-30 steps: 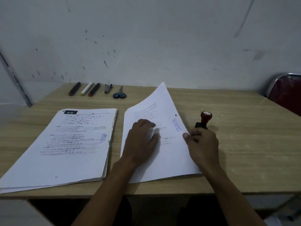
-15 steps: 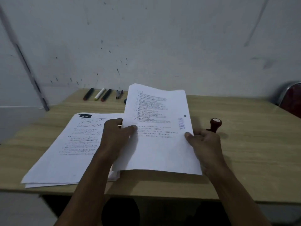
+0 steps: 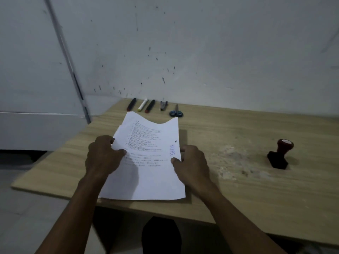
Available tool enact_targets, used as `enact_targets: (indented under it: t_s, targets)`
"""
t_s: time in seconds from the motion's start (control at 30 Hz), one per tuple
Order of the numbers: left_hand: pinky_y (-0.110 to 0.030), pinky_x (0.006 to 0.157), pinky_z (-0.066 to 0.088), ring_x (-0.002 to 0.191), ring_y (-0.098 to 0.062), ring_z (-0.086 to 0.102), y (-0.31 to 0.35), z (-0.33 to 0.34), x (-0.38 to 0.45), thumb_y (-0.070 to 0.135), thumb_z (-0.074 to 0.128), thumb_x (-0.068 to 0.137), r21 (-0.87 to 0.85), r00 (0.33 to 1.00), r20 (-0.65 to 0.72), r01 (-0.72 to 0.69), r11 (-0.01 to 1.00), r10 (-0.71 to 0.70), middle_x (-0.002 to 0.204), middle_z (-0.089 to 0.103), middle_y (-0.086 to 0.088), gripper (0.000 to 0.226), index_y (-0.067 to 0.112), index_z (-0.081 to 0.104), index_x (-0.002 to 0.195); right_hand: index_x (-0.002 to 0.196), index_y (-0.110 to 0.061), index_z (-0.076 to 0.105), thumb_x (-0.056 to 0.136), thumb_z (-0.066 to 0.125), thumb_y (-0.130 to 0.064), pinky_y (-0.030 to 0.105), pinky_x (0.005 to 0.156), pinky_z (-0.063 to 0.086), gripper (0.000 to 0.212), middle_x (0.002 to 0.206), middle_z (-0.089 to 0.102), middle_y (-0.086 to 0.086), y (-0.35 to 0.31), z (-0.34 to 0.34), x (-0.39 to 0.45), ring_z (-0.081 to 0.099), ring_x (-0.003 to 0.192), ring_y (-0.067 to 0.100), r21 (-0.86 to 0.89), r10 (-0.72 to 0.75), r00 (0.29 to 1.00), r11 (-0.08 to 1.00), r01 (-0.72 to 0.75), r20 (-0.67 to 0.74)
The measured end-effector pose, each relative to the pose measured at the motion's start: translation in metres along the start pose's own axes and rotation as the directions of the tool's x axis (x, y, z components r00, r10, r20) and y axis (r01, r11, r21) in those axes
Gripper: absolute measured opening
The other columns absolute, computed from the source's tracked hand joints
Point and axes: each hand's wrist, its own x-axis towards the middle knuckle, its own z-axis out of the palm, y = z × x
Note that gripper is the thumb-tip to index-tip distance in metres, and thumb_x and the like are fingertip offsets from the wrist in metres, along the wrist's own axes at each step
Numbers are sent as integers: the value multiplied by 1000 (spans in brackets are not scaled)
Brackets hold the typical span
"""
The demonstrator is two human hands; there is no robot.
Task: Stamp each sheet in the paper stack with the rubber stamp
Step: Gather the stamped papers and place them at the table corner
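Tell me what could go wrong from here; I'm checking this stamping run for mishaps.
The paper stack is held by its side edges between the left hand and right hand, its far edge sagging; sheets could slip or fan out. Its blue stamp mark lies near the right thumb; fresh ink might smear.

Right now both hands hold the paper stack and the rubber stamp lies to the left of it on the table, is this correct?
Not quite. In the head view the rubber stamp stands to the right of the paper stack, not the left. The rest holds: the left hand and right hand both hold the stack above the table.
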Motion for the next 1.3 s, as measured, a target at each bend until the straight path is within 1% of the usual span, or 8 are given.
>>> enact_targets:
  t_s: [0.23, 0.43, 0.63, 0.87, 1.0, 1.1, 1.2, 1.3]
  targets:
    - [-39, 84, 46, 111, -36, 56, -12, 1, 12, 28, 77, 76, 88, 997, 48, 62, 994, -66, 125, 56, -14, 52, 11, 57, 120, 119, -22, 48, 90, 55, -31, 31, 74, 35, 31, 116, 56, 1, -15, 10, -1, 54, 99, 24, -223, 0, 999, 975, 9, 44]
    - [-44, 88, 44, 115, -40, 49, -16, 2, 16, 42, 72, 79, 295, 993, 86, 47, 954, -76, 124, 54, -19, 57, 8, 51, 120, 111, -20, 46, 90, 54, -32, 35, 84, 42, 26, 114, 56, 3, -23, 9, -13, 55, 104, 28, -239, 32, 998, 971, -18, 55]
    - [-40, 81, 43, 111, -42, 52, -2, 1, 17, 29, 75, 77, 179, 979, 109, 149, 972, -171, 121, 55, -22, 51, 4, 49, 113, 96, -23, 37, 88, 57, -29, 32, 76, 44, 22, 108, 56, 3, -29, 11, -19, 56, 98, 26, -221, 21, 998, 975, -7, 61]
    - [-39, 77, 47, 104, -39, 53, 1, -2, 41, 12, 87, 61, -3, 927, 199, 326, 945, -319, 114, 54, -22, 65, 1, 48, 111, 105, -20, 44, 89, 61, -31, 32, 77, 45, 26, 112, 56, 3, -27, 8, -18, 57, 101, 26, -213, 32, 998, 977, -19, 57]
    - [-46, 89, 51, 100, -41, 56, 5, 5, 52, 10, 89, 50, 47, 910, 219, 350, 935, -352, 103, 59, -22, 52, 1, 52, 85, 104, -22, 45, 89, 62, -33, 33, 81, 47, 26, 113, 57, 2, -26, 11, -20, 58, 101, 25, -210, 32, 998, 977, -20, 52]
    - [-44, 89, 51, 96, -38, 56, 9, 8, 52, 7, 85, 52, 53, 916, 205, 341, 939, -345, 94, 57, -19, 44, 6, 48, 75, 105, -21, 46, 89, 63, -33, 33, 82, 48, 26, 114, 58, 2, -25, 12, -20, 59, 102, 25, -210, 37, 998, 977, -26, 45]
    - [-35, 73, 48, 86, -34, 53, 14, 11, 49, -1, 78, 61, 2, 941, 170, 297, 955, -293, 86, 49, -15, 37, 3, 46, 77, 103, -21, 45, 89, 64, -33, 33, 82, 47, 27, 115, 58, 3, -24, 12, -19, 58, 104, 26, -210, 45, 998, 977, -34, 45]
    - [-36, 68, 44, 87, -34, 52, 14, 13, 46, -2, 77, 66, -31, 950, 130, 290, 957, -284, 92, 48, -16, 42, 3, 46, 93, 110, -20, 47, 89, 65, -33, 32, 81, 46, 31, 116, 57, 2, -22, 11, -18, 58, 104, 25, -192, 47, 998, 981, -38, 43]
